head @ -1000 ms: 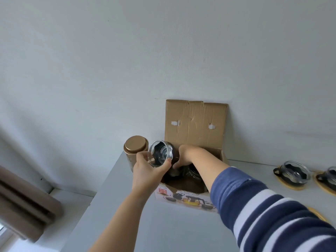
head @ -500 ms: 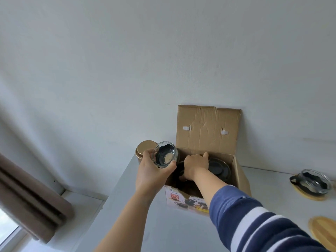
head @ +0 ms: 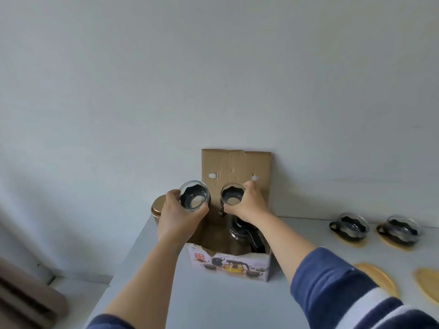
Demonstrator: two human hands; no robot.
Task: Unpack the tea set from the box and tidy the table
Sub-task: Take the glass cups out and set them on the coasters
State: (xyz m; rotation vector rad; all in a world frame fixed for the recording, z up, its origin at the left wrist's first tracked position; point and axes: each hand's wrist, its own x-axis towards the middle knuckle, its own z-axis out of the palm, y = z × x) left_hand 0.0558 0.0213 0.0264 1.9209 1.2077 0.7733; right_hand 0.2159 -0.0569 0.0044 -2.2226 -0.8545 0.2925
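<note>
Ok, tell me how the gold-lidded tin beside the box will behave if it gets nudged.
The gold tin looks rigid, likely metal, so it should slide rather than flex. It stands near the table's left edge, so a push left may drop it. On its side, the round body would probably roll.

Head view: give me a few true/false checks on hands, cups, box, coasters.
1. Each hand holds a glass cup. True: left hand grips one cup, right hand another.
2. The box is empty. False: a teapot sits inside.
3. Two cups rest on wooden coasters at right. True.
4. Every coaster carries a cup. False: two near coasters are bare.
5. The gold tin lies right of the box. False: left.
</note>
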